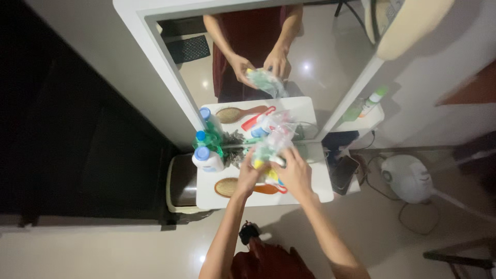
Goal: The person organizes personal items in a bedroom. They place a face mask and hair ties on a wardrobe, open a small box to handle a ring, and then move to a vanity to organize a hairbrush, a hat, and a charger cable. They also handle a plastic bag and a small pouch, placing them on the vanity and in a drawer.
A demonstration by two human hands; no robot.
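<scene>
Both my hands meet over a small white shelf (320, 188) below a mirror (310, 67). My left hand (249, 175) and my right hand (294, 173) together grip a clear plastic bag (274, 142) stuffed with small colourful items. Under my hands lies a wooden hairbrush (227, 187) with an orange handle, beside a red comb handle (281, 188). A white bottle with a blue cap (206, 159) and a green bottle (206, 140) stand at the shelf's left end. The mirror reflects my hands and the bag.
A beige bin (181, 188) stands left of the shelf. A dark phone (343, 173) lies on a lower ledge to the right, with a green bottle (356, 111) above it. A white round appliance (411, 178) with cables sits on the floor at right.
</scene>
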